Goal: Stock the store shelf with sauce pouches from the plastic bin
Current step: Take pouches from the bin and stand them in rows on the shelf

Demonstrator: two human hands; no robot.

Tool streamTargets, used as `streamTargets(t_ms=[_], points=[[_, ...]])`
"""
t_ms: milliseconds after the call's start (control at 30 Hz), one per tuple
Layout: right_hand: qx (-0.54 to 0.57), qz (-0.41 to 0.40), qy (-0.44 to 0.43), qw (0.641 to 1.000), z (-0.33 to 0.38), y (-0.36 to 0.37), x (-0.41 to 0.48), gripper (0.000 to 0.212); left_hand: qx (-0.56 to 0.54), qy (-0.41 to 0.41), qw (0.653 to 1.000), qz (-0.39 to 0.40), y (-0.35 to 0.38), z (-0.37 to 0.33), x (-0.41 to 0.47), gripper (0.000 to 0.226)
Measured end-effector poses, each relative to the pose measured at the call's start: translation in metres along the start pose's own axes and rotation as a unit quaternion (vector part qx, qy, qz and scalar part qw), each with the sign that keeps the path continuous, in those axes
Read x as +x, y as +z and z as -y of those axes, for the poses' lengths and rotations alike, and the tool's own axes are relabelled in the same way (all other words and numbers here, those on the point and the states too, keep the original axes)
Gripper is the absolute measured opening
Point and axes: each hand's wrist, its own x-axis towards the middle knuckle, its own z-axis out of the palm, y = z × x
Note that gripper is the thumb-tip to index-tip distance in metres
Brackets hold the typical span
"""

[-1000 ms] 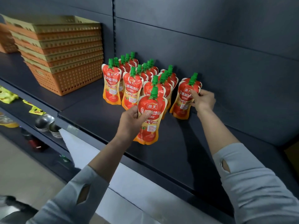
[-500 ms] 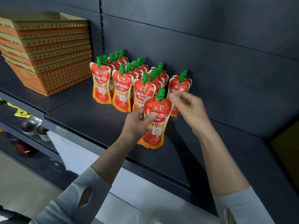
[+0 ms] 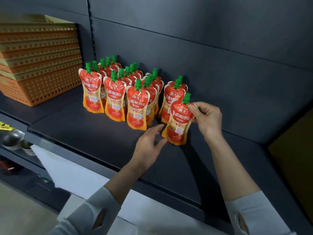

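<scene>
Several red tomato sauce pouches with green caps point(image 3: 115, 97) stand in rows on the dark shelf point(image 3: 88, 133). One more sauce pouch point(image 3: 177, 124) stands upright at the front of the rightmost row. My right hand point(image 3: 207, 118) pinches its upper right edge. My left hand point(image 3: 149, 146) hovers just left of the pouch's base with fingers loosely spread; its fingertips are close to the pouch but hold nothing. The plastic bin is not in view.
A stack of orange and yellow perforated baskets point(image 3: 39, 65) sits at the shelf's left end. The shelf's back panel point(image 3: 220, 73) rises right behind the rows. Lower shelves at left hold metal bowls point(image 3: 12, 138) and yellow packets point(image 3: 5, 126).
My left hand carried the pouch to the right and let go of it. My right hand left the rightmost row's pouch and took the new pouch by its top edge.
</scene>
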Motion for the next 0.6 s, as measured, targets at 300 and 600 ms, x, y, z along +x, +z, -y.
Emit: streamTargets(t_ms=[300,600], points=[[-0.003,-0.013,0.005,1.0,-0.017,0.035,0.042,0.016,0.128,-0.028,0.99,0.06,0.026,0.017,0.032,0.066],[-0.07,-0.008,-0.042,0.997,-0.031,0.048,0.063,0.028,0.163,-0.024,0.985,0.044,0.039,0.027,0.054,0.071]])
